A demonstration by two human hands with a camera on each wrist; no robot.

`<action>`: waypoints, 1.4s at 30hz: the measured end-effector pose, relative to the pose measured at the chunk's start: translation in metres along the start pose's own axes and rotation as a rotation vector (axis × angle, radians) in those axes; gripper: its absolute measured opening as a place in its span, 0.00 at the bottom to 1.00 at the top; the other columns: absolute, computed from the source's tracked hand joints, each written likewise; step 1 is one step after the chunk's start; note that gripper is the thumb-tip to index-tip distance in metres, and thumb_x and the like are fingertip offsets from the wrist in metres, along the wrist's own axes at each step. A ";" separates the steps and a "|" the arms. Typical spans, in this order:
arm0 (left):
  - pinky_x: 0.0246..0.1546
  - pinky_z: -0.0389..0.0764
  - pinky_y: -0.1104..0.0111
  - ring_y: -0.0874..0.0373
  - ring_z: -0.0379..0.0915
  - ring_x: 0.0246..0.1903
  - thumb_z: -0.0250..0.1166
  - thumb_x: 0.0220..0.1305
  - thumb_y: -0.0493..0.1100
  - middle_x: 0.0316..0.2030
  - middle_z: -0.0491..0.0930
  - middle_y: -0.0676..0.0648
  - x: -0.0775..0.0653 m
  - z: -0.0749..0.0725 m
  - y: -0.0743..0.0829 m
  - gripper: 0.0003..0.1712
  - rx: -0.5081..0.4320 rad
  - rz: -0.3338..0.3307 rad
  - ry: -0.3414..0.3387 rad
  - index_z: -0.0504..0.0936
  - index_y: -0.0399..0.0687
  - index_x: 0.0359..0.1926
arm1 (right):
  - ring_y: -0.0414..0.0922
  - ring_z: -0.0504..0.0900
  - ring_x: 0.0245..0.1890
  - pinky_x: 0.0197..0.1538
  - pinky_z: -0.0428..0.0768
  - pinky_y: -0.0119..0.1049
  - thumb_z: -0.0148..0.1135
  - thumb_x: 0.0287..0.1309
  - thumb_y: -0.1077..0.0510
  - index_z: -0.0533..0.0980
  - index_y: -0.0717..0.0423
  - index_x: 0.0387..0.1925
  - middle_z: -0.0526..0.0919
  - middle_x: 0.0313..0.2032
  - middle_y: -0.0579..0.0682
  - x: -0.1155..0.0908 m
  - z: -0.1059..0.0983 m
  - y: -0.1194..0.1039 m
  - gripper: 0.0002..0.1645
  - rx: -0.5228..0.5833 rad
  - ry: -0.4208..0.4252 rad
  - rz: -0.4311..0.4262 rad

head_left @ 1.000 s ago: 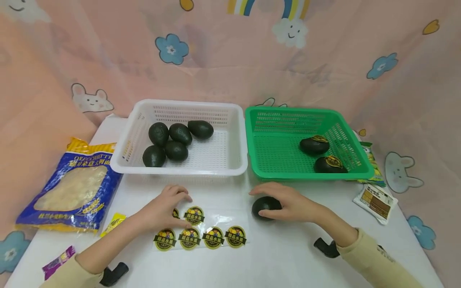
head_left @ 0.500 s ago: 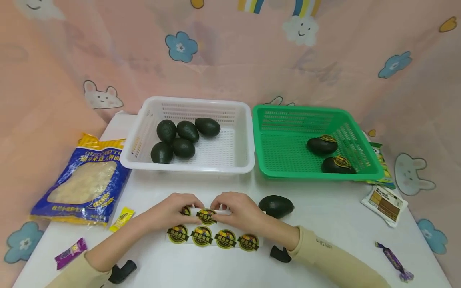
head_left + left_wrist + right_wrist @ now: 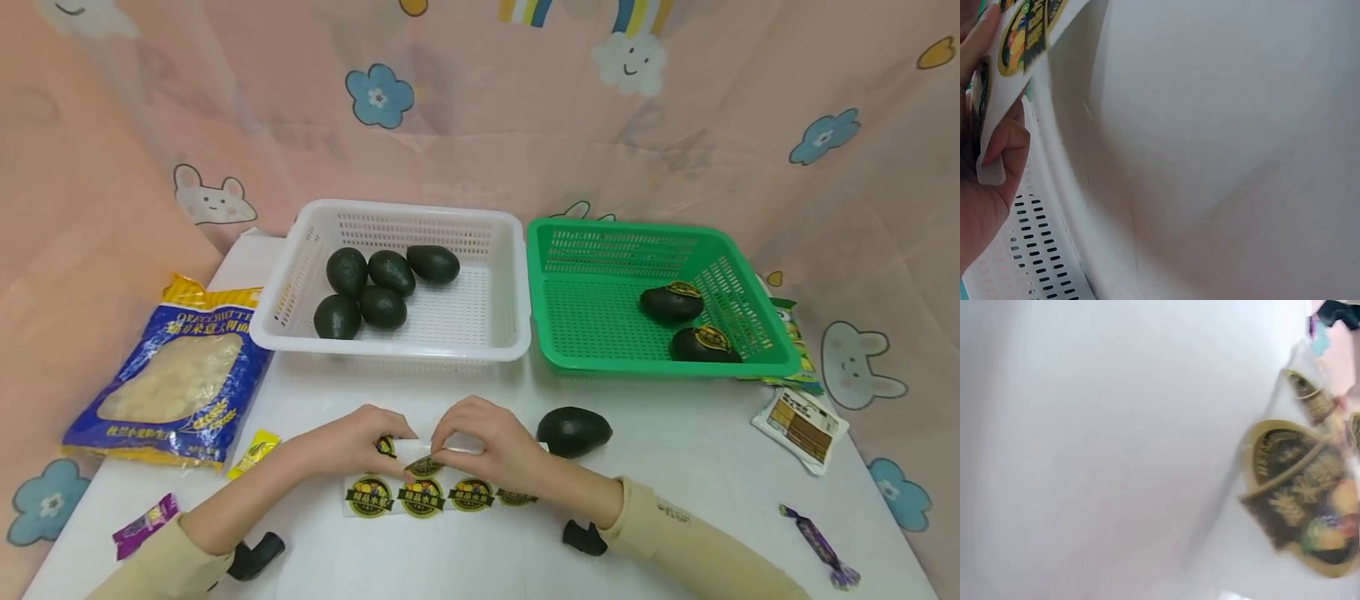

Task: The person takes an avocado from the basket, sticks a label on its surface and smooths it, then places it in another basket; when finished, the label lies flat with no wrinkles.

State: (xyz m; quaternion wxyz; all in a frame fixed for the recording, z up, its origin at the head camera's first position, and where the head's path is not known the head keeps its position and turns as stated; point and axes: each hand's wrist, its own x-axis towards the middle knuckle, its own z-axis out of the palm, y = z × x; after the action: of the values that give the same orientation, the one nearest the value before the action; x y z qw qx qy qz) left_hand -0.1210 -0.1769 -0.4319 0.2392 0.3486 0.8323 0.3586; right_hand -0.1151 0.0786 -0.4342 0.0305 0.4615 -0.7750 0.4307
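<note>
My left hand (image 3: 363,443) holds the white sticker sheet (image 3: 407,451) by its upper left part. In the left wrist view my fingers (image 3: 1013,140) curl around the sheet's edge. At the sheet's top row, my right hand (image 3: 491,443) pinches a round black-and-gold sticker (image 3: 425,467), which looks tilted up from the backing. The sheet bends, and its lower row of stickers (image 3: 471,494) faces up. Blurred stickers (image 3: 1304,494) fill one side of the right wrist view. A dark avocado (image 3: 576,432) lies on the table just beyond my right hand.
A white basket (image 3: 390,353) with several avocados (image 3: 383,308) stands behind the hands. Right of it, a green basket (image 3: 585,333) holds two stickered avocados (image 3: 671,302). A pasta bag (image 3: 172,375), small wrapped sweets (image 3: 146,525) and a white-brown packet (image 3: 801,427) lie toward the sides.
My right hand has let go of the avocado and moved left to the sticker sheet. The sheet has since bent, and a top-row sticker now tilts up between the hands.
</note>
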 end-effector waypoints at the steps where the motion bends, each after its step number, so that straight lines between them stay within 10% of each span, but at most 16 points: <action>1: 0.40 0.78 0.68 0.67 0.75 0.36 0.72 0.55 0.59 0.37 0.80 0.63 -0.001 -0.001 0.000 0.20 0.037 -0.013 0.006 0.86 0.57 0.47 | 0.37 0.79 0.44 0.50 0.78 0.34 0.67 0.61 0.56 0.80 0.47 0.34 0.83 0.37 0.39 0.000 -0.003 -0.001 0.02 0.094 -0.005 0.065; 7: 0.53 0.75 0.57 0.58 0.73 0.52 0.72 0.54 0.62 0.50 0.79 0.56 0.002 0.003 0.013 0.31 0.194 0.023 0.252 0.82 0.51 0.53 | 0.43 0.80 0.38 0.43 0.81 0.35 0.64 0.62 0.61 0.77 0.54 0.38 0.81 0.35 0.46 -0.001 -0.040 -0.011 0.03 0.412 -0.054 0.494; 12: 0.38 0.78 0.65 0.62 0.77 0.34 0.70 0.61 0.51 0.31 0.82 0.61 0.026 0.018 0.055 0.05 -0.163 0.040 0.438 0.86 0.58 0.35 | 0.43 0.79 0.39 0.41 0.81 0.35 0.62 0.64 0.59 0.77 0.53 0.41 0.81 0.37 0.45 -0.007 -0.071 -0.018 0.05 0.313 -0.111 0.506; 18: 0.31 0.74 0.70 0.60 0.73 0.27 0.70 0.61 0.48 0.28 0.83 0.56 0.061 0.030 0.084 0.06 -0.389 -0.068 0.540 0.87 0.53 0.31 | 0.41 0.77 0.37 0.38 0.81 0.37 0.63 0.65 0.53 0.76 0.48 0.52 0.82 0.40 0.44 -0.038 -0.100 -0.013 0.15 0.156 -0.011 0.558; 24: 0.26 0.71 0.72 0.61 0.72 0.27 0.69 0.61 0.52 0.27 0.83 0.56 0.097 0.057 0.091 0.09 -0.429 -0.100 0.487 0.89 0.54 0.31 | 0.41 0.75 0.33 0.38 0.76 0.34 0.62 0.65 0.52 0.80 0.54 0.32 0.79 0.30 0.47 -0.079 -0.116 0.000 0.11 0.096 0.016 0.714; 33: 0.16 0.65 0.72 0.66 0.64 0.16 0.70 0.58 0.56 0.17 0.75 0.60 0.129 0.077 0.083 0.15 -0.133 -0.154 0.421 0.83 0.57 0.21 | 0.38 0.70 0.28 0.31 0.70 0.33 0.65 0.62 0.47 0.73 0.46 0.24 0.72 0.24 0.38 -0.101 -0.126 0.018 0.15 -0.165 -0.032 0.685; 42: 0.39 0.78 0.71 0.58 0.77 0.42 0.67 0.63 0.53 0.47 0.81 0.51 0.142 0.075 0.077 0.20 -0.085 0.010 0.357 0.81 0.49 0.51 | 0.48 0.78 0.43 0.41 0.77 0.40 0.68 0.60 0.51 0.74 0.57 0.45 0.78 0.40 0.50 -0.107 -0.128 0.040 0.18 0.132 -0.082 0.803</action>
State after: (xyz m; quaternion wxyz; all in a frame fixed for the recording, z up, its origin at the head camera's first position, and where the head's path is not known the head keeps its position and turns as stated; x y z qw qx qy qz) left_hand -0.1317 0.0006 -0.4412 0.1004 0.2732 0.8438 0.4509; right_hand -0.1284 0.2496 -0.4268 -0.2006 0.1397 -0.8648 0.4385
